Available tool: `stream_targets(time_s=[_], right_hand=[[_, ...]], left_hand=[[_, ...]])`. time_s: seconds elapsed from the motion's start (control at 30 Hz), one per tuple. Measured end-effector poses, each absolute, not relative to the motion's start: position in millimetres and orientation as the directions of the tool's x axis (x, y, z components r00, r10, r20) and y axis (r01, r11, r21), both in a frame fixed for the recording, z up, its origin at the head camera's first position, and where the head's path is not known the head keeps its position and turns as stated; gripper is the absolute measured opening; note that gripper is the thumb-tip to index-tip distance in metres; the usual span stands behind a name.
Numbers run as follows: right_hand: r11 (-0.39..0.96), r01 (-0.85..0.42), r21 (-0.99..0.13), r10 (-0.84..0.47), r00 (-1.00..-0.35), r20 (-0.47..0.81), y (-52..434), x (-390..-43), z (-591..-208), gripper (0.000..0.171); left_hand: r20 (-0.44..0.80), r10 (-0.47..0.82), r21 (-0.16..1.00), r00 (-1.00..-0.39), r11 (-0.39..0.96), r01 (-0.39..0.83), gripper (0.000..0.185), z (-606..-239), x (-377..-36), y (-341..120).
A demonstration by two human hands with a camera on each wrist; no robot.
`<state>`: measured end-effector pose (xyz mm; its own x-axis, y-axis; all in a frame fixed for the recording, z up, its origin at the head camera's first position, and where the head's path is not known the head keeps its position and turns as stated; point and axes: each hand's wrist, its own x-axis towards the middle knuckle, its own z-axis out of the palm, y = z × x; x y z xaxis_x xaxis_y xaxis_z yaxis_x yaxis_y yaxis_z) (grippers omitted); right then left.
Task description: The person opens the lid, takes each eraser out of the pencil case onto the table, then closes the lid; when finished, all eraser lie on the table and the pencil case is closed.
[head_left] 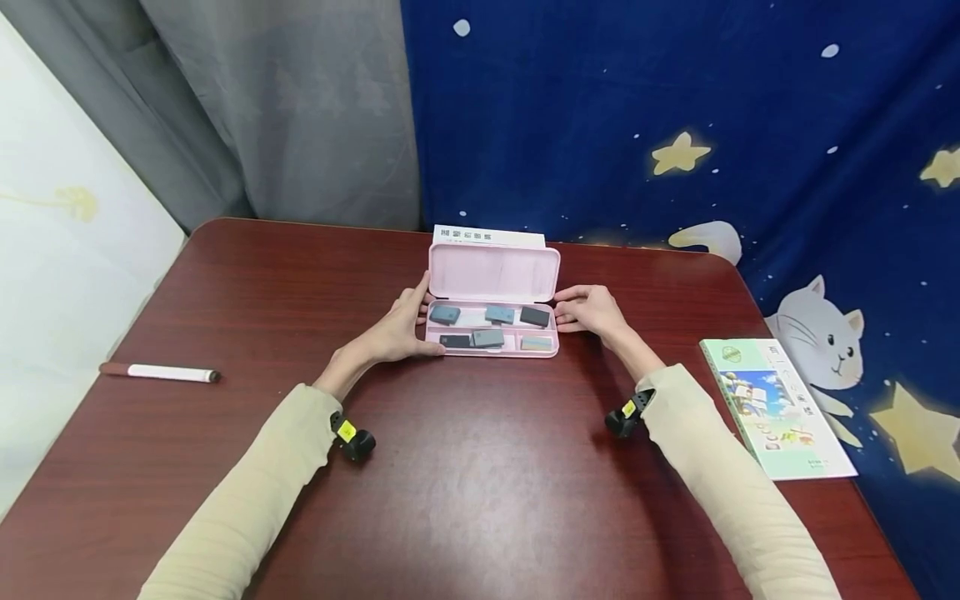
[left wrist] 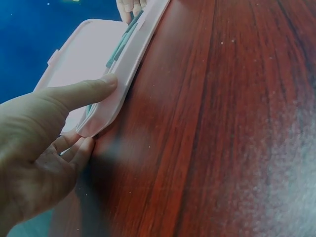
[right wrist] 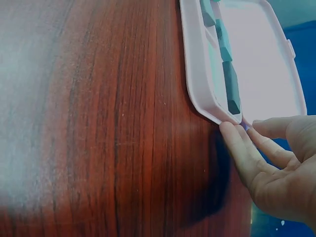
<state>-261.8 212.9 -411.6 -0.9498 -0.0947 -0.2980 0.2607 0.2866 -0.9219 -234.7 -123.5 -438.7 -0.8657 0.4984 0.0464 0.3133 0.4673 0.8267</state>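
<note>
A pink pencil case (head_left: 493,353) lies open at the middle of the table, its lid standing up at the back. Inside are several grey, blue-grey and dark erasers or small blocks (head_left: 488,338). My left hand (head_left: 397,332) grips the case's left end. In the left wrist view, the thumb (left wrist: 101,88) presses the front wall while the other fingers bend in at the end. At the opposite end is my right hand (head_left: 592,311), fingertips touching the rear right corner. In the right wrist view, its fingers (right wrist: 242,148) are fairly straight.
A white box with dark printed characters (head_left: 487,237) sits right behind the lid. On the left of the table lies a white marker (head_left: 168,372) with a dark red end. A green-and-white book (head_left: 776,408) rests near the right edge. Curtains (head_left: 315,117) hang behind the table.
</note>
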Motion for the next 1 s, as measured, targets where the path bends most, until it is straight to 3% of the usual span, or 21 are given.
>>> stream_targets(time_s=[0.53,0.83,1.0], right_hand=[[0.476,0.060,-0.877,-0.118,-0.984,-0.132,197.4,-254.1,-403.0,0.020],[0.725,-0.143,-0.674,-0.194,-0.981,-0.001,191.8,-252.1,-397.1,0.013],[0.765,-0.217,-0.607,-0.250,-0.968,0.030,185.5,-256.6,-399.3,0.011]], left_hand=[[0.024,0.462,0.849,-0.886,0.459,0.262,0.124,-441.3,-233.1,-125.0],[0.057,0.429,0.864,-0.901,0.431,0.260,0.120,-442.2,-228.5,-118.1],[0.064,0.418,0.866,-0.906,0.428,0.259,0.118,-442.0,-226.2,-119.7]])
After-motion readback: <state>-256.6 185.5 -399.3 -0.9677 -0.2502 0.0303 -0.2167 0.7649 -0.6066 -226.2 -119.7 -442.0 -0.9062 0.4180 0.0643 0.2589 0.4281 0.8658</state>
